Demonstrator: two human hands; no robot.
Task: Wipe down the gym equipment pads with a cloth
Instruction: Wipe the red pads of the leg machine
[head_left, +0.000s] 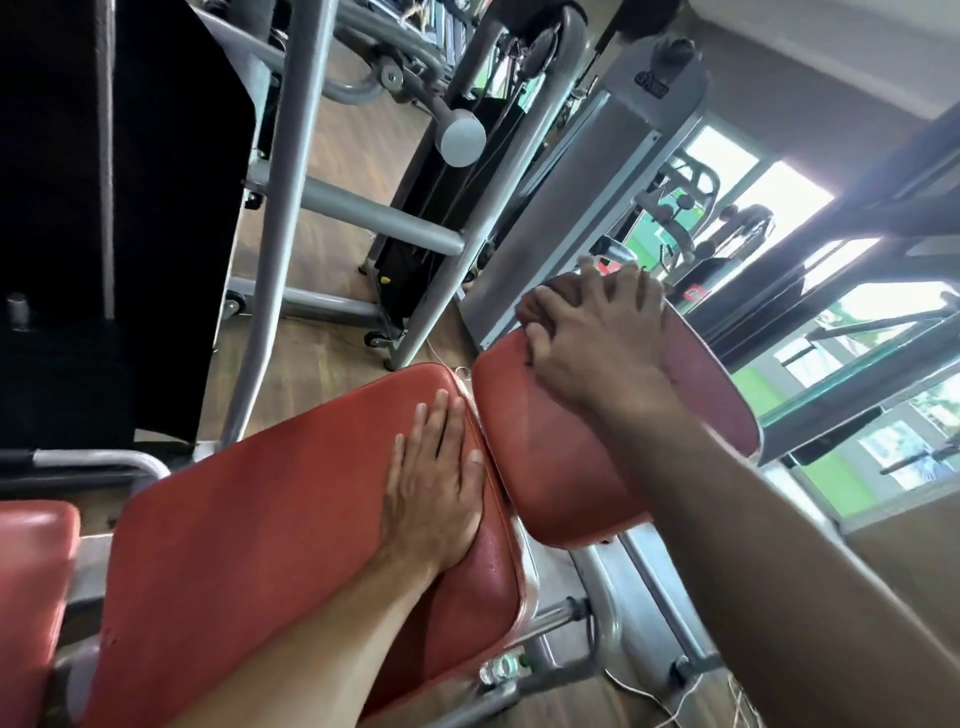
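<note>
Two red vinyl pads sit side by side on a grey machine. My left hand (431, 493) lies flat, fingers straight, on the right edge of the large seat pad (260, 519), beside the gap. My right hand (597, 338) is on the far top corner of the smaller tilted pad (561, 457). Its spread, bent fingers and thumb grip a bunched reddish-brown cloth (540, 306) against the pad's edge. Most of the cloth is hidden under that hand.
A third red pad (31, 571) shows at the left edge. Grey machine frames (291, 208) and a weight stack housing (571, 182) stand behind on the wooden floor. Below the seat lie a clear bottle (501, 670) and white cables (675, 701). Windows are at right.
</note>
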